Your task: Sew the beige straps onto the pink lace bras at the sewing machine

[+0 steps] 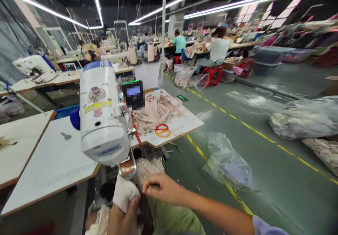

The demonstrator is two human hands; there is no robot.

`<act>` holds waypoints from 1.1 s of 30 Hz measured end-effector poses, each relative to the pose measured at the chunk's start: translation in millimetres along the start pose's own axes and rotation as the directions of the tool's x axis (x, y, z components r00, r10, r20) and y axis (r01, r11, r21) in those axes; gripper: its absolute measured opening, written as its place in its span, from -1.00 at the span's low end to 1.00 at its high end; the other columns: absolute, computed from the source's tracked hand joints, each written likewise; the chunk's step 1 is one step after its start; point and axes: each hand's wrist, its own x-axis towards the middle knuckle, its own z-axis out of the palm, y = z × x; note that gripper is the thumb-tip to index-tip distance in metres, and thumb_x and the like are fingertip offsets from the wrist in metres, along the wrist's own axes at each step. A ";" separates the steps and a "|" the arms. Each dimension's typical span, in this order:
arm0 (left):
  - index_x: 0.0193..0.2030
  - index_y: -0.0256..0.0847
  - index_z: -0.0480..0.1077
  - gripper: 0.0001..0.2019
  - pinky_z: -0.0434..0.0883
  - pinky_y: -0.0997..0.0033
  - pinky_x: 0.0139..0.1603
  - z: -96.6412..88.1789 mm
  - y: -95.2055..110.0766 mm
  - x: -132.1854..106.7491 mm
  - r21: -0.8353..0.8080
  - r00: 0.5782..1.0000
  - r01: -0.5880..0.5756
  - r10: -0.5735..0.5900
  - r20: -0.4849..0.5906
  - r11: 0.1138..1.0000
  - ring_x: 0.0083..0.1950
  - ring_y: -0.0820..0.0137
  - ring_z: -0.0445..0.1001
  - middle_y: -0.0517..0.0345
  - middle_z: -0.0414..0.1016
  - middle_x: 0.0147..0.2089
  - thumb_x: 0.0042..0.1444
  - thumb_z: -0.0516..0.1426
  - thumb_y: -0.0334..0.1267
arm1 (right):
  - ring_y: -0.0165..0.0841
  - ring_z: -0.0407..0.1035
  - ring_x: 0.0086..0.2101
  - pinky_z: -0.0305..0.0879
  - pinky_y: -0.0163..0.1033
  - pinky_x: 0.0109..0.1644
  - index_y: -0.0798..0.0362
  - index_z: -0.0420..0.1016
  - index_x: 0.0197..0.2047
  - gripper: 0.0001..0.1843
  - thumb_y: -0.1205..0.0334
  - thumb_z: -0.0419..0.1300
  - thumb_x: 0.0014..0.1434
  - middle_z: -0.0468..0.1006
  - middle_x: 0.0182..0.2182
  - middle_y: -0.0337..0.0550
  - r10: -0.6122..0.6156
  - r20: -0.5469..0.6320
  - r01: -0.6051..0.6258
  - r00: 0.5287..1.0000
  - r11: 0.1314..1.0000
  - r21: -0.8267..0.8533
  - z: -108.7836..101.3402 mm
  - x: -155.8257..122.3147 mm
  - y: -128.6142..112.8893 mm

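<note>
My right hand [162, 188] is low in the view, just below the sewing machine's handwheel [127, 168], fingers pinched together on the edge of a pale fabric piece [124, 192]. My left hand [124, 219] sits at the bottom edge, fingers closed around the same pale fabric from below. The white sewing machine [101, 115] stands on the white table [52, 161] right above both hands. More beige fabric pieces [154, 110] lie heaped on the table behind the machine, beside red-and-yellow scissors [161, 130].
A clear plastic bag [227, 162] lies on the green floor by a yellow floor line [253, 129]. Filled bags [303, 118] lie at the right. Other people sit at sewing tables [216, 50] farther back. Another machine [35, 67] stands at the left.
</note>
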 end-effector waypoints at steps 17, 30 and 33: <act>-0.12 -0.18 0.50 -0.70 0.40 0.35 0.03 -11.2 2.7 10.3 0.099 0.962 0.051 -0.075 0.262 0.994 -0.04 0.21 0.51 0.04 0.59 -0.12 0.16 0.12 -0.03 | -0.50 0.11 -0.51 -0.04 -0.38 -0.43 0.00 0.27 -0.25 -0.87 0.31 0.18 0.16 0.24 -0.55 -0.44 0.099 0.139 -0.076 0.985 0.983 -0.166 -13.8 4.8 -22.1; -0.44 -0.22 0.47 -0.73 0.34 0.51 -0.38 -14.9 0.1 20.7 0.117 0.957 0.055 -0.086 0.278 0.992 -0.43 0.42 0.38 0.22 0.48 -0.50 0.10 0.18 -0.05 | -0.49 0.23 -0.48 0.09 -0.40 -0.42 0.10 0.59 -0.28 -0.77 0.14 0.30 0.01 0.44 -0.49 -0.32 0.270 0.316 -0.323 0.910 0.938 0.127 -16.5 22.6 5.2; -0.48 -0.23 0.48 -0.73 0.34 0.52 -0.41 -15.3 -5.5 22.9 0.084 0.959 0.098 -0.116 0.258 0.992 -0.45 0.42 0.40 0.21 0.50 -0.52 0.07 0.22 -0.07 | -0.47 0.26 -0.46 0.12 -0.40 -0.40 0.13 0.57 -0.33 -0.76 0.15 0.33 -0.07 0.46 -0.48 -0.29 0.330 0.318 -0.431 0.889 0.838 0.334 -8.1 20.8 9.1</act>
